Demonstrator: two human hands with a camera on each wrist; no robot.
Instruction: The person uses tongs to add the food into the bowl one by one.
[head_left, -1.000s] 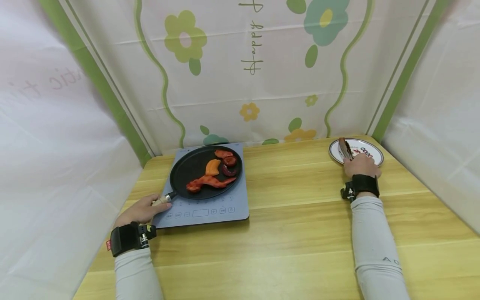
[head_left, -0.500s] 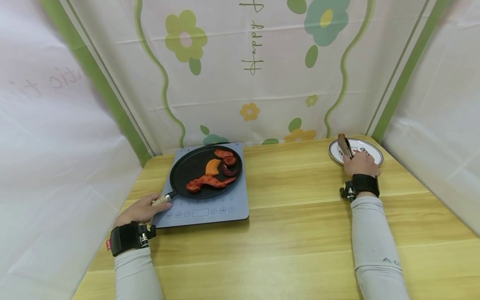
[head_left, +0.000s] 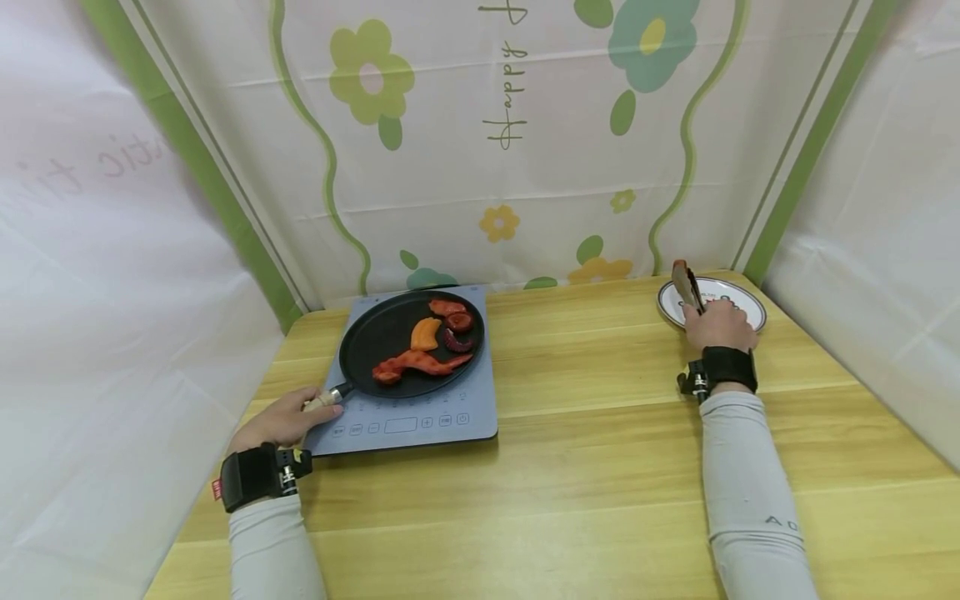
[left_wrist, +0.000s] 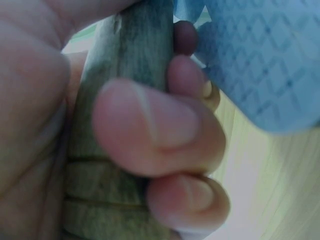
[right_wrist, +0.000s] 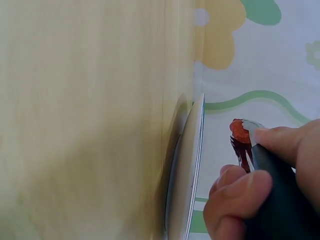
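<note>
My left hand (head_left: 281,417) grips the wooden handle (left_wrist: 137,45) of a flat black frying pan (head_left: 371,337), its fingers curled round it in the left wrist view. The pan sits on a grey induction cooktop (head_left: 480,417). At the back right, my right hand (head_left: 722,327) holds a pair of tongs (head_left: 686,287), thumb along the top and fingers wrapped below. A small reddish-brown piece of food (right_wrist: 239,130) is pinched at the tips. Beneath the hand lies a white plate (head_left: 756,310) with a dark rim and printed design, partly covered by the hand.
In the pan lie a long red piece of meat (head_left: 420,362), an orange slice (head_left: 425,334), a dark red curled piece (head_left: 457,342) and other reddish pieces (head_left: 450,312). A printed cloth curtain (head_left: 555,167) stands along the back edge of the wooden table (head_left: 570,483).
My right hand has lifted the tongs a little up and away from the plate, with the reddish piece at their tips. The left hand and the pan have stayed still.
</note>
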